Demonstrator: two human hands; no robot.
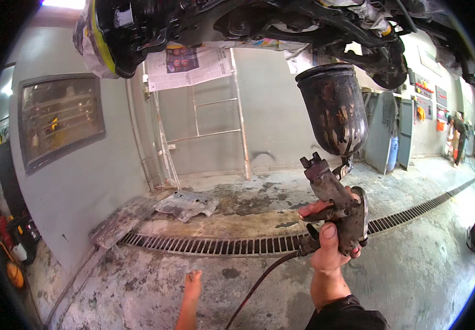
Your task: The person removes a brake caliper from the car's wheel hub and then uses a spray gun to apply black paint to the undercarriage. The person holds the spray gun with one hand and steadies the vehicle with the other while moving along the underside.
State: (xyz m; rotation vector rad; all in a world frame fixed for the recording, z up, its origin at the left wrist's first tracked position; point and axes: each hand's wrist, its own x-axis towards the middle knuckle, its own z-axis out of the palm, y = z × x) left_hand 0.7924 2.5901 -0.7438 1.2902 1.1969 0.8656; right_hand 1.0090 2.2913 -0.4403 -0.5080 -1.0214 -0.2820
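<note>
My right hand (328,247) is wrapped round the handle of a paint spray gun (339,212), with a finger at its trigger. The gun is held up with its nozzle toward the upper left. A dark cup (334,110) streaked with drips stands on top of it. From the handle's lower end a thin hose (259,283) runs down out of view. My left hand (192,281) hangs low over the floor, its fingers curled, apart from the gun and with nothing visible in it. Overhead is a vehicle's black underside (237,25).
Newspaper (190,69) hangs from the vehicle's edge. A metal frame (243,126) leans at the grey wall. Beyond the floor drain grate (210,246) lies a flat metal sheet (187,204). A blue cylinder (393,153) stands by the cabinets. Another person (459,140) is at the far right.
</note>
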